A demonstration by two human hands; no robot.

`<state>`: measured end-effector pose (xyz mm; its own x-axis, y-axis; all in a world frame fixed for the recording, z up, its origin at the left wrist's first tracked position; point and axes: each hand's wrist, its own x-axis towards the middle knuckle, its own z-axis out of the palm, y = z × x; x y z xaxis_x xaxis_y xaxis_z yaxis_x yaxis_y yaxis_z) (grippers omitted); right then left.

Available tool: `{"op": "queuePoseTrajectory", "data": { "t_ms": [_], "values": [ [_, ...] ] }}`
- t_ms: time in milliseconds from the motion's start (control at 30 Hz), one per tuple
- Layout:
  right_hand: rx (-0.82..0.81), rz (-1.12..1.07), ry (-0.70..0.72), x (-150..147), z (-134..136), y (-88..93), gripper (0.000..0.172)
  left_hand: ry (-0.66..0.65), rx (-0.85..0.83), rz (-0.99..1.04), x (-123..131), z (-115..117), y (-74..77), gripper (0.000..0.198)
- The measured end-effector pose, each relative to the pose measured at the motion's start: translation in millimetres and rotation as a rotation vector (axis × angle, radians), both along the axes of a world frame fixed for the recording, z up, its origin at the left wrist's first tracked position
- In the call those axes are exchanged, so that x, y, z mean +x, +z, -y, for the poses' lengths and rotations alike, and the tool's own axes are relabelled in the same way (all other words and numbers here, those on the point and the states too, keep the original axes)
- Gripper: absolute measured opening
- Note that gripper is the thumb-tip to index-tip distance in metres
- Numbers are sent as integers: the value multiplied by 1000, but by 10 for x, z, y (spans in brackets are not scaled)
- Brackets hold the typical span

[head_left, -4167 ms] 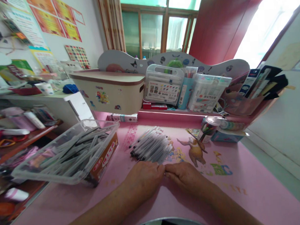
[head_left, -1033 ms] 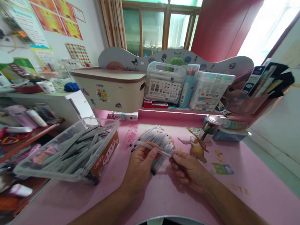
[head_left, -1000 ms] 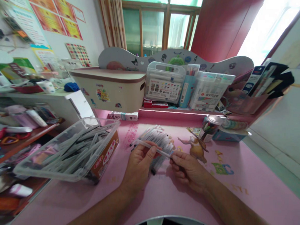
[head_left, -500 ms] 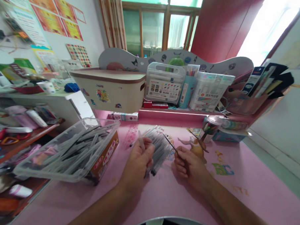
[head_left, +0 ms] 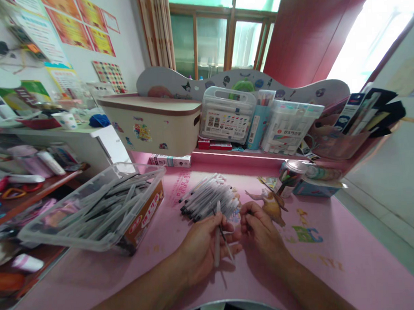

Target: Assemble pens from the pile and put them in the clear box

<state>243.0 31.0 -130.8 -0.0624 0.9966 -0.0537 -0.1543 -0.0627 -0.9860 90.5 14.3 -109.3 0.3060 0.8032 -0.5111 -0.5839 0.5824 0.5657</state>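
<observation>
Left hand (head_left: 206, 242) is palm-up low on the desk (head_left: 335, 268), fingers curled shut round a clear pen barrel (head_left: 217, 227). The barrel's long axis runs near-to-far, its far end tipped slightly right and pointing at the pile of pens (head_left: 207, 198), its near end past the heel of the palm. A thin dark refill (head_left: 227, 246) crosses the barrel, slanting from far-left to near-right. It looks pinched in the same left fingers, but it is too thin to be sure. Right hand (head_left: 260, 228) sits just right of the left, knuckles up, fingers bent in, thumb side almost touching the left fingertips; whether it grips anything cannot be told. The pile lies just beyond both hands, pens fanned diagonally. The clear tub (head_left: 145, 216) of pens is close on the left. There is bare pink desk to the right and toward the near edge. The tin (head_left: 289, 171) is far right and the raised ledge (head_left: 248, 158) is behind.
</observation>
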Motion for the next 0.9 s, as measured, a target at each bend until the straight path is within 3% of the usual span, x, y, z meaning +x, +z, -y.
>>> {"op": "queuePoseTrajectory", "data": {
  "t_ms": [200,300,467,667,900],
  "values": [
    [437,350,-122,-32,129,82,19,-173,-164,216,19,33,-29,9],
    [601,468,-92,-31,200,65,24,-92,-180,179,76,62,-41,11],
    [796,563,96,-24,237,-13,37,56,-132,164,187,95,-8,14],
    [875,729,132,-47,219,1,39,69,-106,230,209,79,-44,17],
    [845,723,100,-18,219,30,40,20,-23,273,214,118,-30,14]
  ]
}}
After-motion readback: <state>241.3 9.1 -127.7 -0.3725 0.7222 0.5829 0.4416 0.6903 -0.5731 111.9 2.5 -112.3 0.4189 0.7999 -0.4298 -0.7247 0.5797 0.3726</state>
